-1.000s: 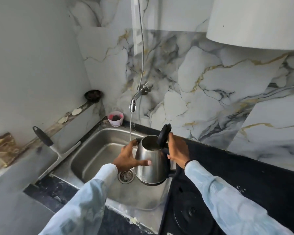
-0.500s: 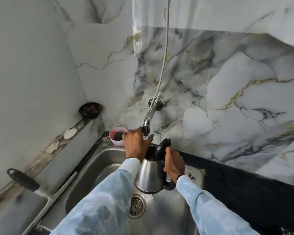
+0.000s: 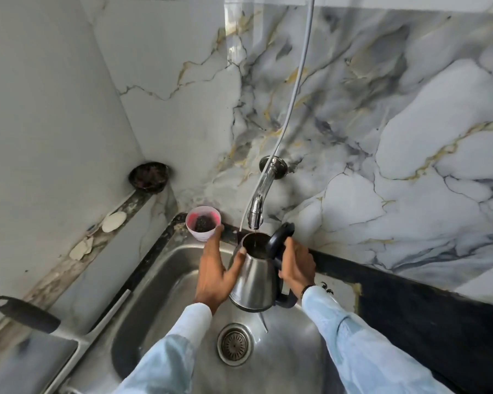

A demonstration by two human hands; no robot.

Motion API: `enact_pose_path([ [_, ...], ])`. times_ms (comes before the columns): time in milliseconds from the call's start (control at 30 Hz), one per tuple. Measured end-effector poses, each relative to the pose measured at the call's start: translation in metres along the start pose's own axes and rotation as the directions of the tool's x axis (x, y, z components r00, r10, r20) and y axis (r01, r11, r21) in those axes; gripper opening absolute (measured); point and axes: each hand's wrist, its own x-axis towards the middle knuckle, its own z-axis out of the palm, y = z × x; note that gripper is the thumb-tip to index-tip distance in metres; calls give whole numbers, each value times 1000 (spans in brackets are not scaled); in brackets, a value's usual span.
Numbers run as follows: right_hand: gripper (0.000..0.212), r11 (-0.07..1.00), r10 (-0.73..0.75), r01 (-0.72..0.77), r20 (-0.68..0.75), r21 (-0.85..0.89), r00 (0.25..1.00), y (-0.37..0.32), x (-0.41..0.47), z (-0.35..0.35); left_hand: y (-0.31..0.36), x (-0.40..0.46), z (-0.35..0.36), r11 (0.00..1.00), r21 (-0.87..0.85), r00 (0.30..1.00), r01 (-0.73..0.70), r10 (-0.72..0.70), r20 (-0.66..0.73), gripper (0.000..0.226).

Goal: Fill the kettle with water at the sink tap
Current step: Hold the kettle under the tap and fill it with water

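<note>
A steel kettle (image 3: 255,282) with a black handle and an open black lid hangs over the steel sink (image 3: 165,282), its mouth right under the chrome wall tap (image 3: 258,204). A thin stream of water runs from the spout into the kettle. My right hand (image 3: 296,265) grips the kettle's black handle. My left hand (image 3: 215,273) rests against the kettle's left side, thumb on the steel near the rim and fingers spread toward the back.
A pink-rimmed cup (image 3: 203,222) with dark contents stands at the sink's back left corner, by my left fingertips. A dark bowl (image 3: 149,176) sits on the side ledge. A black-handled squeegee (image 3: 34,318) lies left of the sink. The drain (image 3: 234,344) is below the kettle. Black countertop (image 3: 427,314) runs right.
My left hand has come down from the tap to the kettle's side. Water now runs into the kettle. The view has moved closer over the sink.
</note>
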Motion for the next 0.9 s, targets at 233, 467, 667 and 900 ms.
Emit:
enact_pose_path([
  [233, 55, 998, 48, -44, -111, 44, 993, -2, 62, 27, -65, 24, 45, 990, 139, 949, 21, -63, 308, 92],
  [467, 59, 998, 53, -51, -69, 21, 996, -6, 81, 55, -92, 42, 49, 985, 150, 950, 81, -121, 286, 92],
  [667, 61, 997, 72, -70, -49, 29, 996, 5, 80, 65, -95, 51, 39, 980, 147, 942, 135, -173, 289, 94],
  [900, 66, 998, 55, -54, -24, 31, 998, -1, 81, 72, -32, 133, 29, 988, -115, 986, 98, -82, 143, 59],
])
